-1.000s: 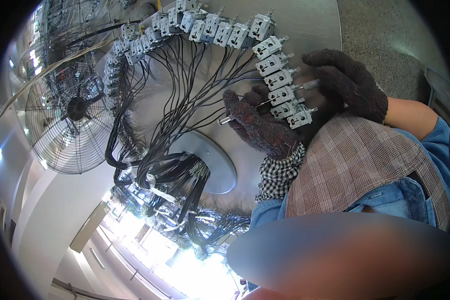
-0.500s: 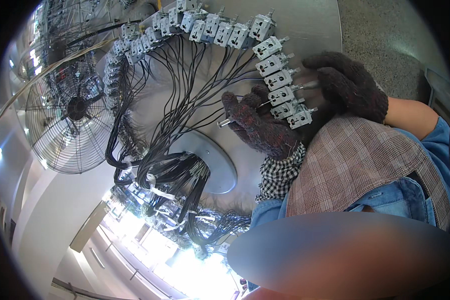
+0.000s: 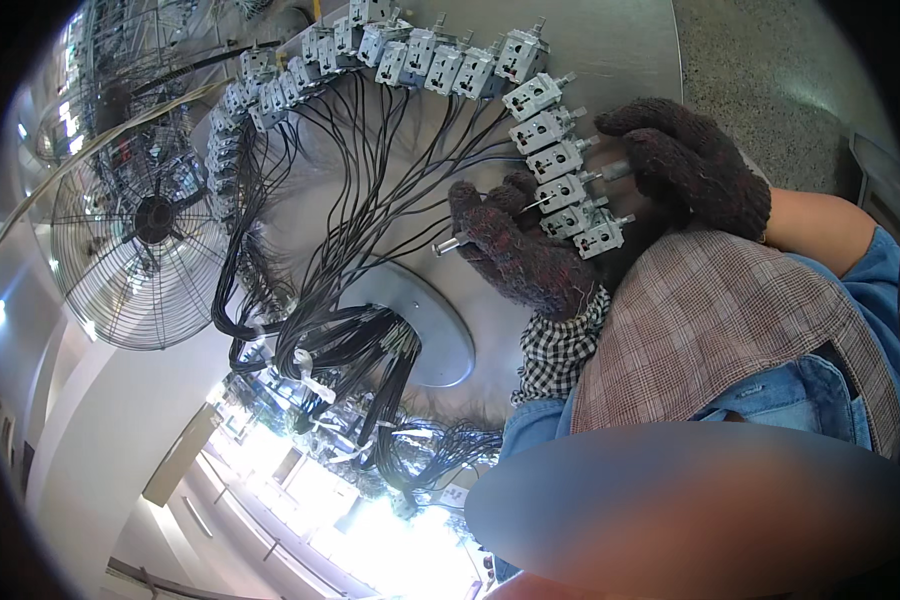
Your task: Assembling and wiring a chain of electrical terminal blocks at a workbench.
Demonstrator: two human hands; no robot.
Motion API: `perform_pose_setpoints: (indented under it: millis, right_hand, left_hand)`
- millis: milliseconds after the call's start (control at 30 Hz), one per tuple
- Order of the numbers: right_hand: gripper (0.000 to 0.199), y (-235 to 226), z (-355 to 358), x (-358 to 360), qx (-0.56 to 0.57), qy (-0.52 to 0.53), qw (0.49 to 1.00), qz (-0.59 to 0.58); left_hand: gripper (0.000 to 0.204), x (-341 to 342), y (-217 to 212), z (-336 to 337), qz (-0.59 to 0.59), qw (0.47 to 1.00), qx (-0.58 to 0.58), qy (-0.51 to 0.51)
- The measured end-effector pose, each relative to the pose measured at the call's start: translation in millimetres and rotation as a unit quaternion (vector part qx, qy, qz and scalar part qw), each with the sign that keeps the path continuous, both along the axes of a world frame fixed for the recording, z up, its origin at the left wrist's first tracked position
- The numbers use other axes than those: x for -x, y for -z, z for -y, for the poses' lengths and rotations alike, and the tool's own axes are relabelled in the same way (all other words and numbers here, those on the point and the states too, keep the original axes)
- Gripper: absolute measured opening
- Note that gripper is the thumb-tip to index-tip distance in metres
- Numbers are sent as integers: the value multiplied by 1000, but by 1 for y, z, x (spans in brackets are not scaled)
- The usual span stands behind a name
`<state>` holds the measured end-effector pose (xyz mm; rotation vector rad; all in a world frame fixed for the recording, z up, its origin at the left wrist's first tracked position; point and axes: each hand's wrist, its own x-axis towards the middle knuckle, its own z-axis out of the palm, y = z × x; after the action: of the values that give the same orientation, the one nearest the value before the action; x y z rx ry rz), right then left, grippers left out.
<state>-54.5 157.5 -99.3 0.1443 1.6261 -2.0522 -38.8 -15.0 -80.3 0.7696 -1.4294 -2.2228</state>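
Head view: knit-gloved left hand (image 3: 515, 255) pinches metal pin (image 3: 448, 243); right hand (image 3: 695, 175) grips boxy switch (image 3: 562, 192).

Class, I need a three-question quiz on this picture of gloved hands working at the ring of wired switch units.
1. True or false: both hands wear dark knitted gloves.
2. The small grey switch units sit: A in a curved row, B stacked in a box, C on the floor.
3. Fill in: left of the black wire bundle stands a round wire-guard ____.

Key: 1 true, left hand and right hand alike. 2 A. 3 fan.
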Motion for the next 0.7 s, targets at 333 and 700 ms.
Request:
perform_pose_setpoints:
  millis: [333, 700]
  right_hand:
    - [30, -11, 0, -1, 24, -3, 998, 57]
    - [29, 2, -5, -3, -123, -20, 961, -248]
  left_hand:
    - [46, -3, -4, 1, 8, 1000, 9, -22]
    - [48, 1, -9, -6, -30, 1000, -4, -2]
